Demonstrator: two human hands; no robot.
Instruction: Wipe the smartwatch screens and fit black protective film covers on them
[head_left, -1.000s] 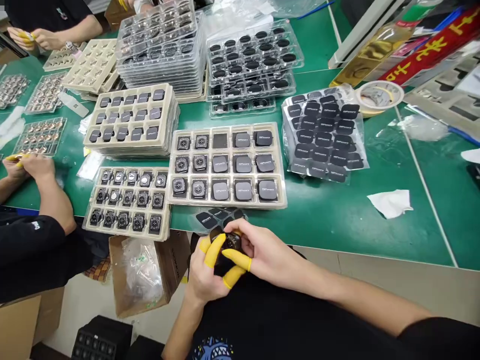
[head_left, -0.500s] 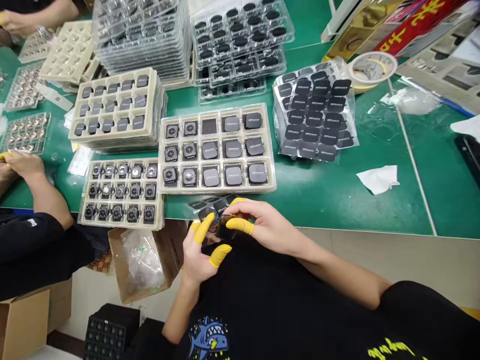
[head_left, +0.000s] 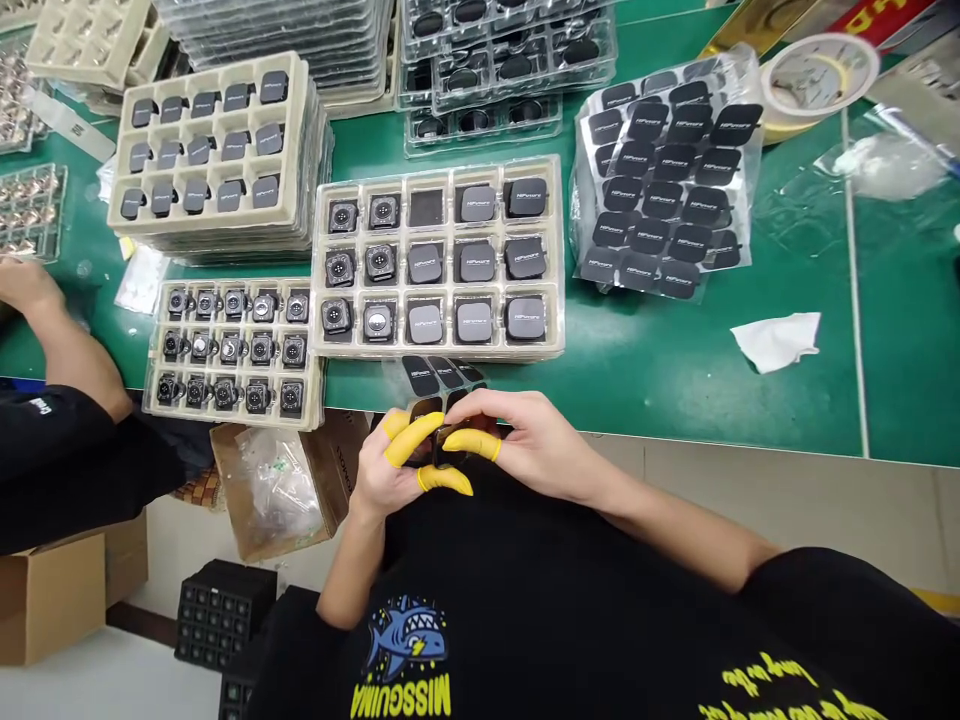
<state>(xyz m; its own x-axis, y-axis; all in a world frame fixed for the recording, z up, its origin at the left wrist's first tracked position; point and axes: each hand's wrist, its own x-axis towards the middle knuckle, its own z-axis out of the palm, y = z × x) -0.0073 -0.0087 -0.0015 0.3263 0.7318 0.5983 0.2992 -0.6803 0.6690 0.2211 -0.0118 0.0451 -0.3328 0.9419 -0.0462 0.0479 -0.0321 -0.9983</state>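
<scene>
Yellow finger cots cover several fingertips of both hands. Between them is a small dark watch case [head_left: 441, 447], mostly covered by the fingers. My left hand [head_left: 390, 468] curls round its left side, index finger on top and thumb below. My right hand [head_left: 544, 445] pinches it from the right with thumb and index finger. Beneath and behind the hands lies a sheet of black film stickers [head_left: 421, 376] at the table edge. Just beyond, a cream tray [head_left: 553, 345] holds watch cases, some with sensor backs showing, others covered by black stickers; one back-row compartment has no watch.
A smaller watch tray [head_left: 154, 385] and a stack of sticker-filled trays [head_left: 300, 215] stand left. Sticker sheets [head_left: 652, 200], a tape roll [head_left: 821, 75] and white paper [head_left: 776, 338] lie right. Another person's arm [head_left: 67, 330] rests at the left. A cardboard box [head_left: 334, 480] sits below.
The view has shifted, so the table items sit higher in the picture. My left hand has closed in, its index finger and thumb now nearer the watch case and my right hand.
</scene>
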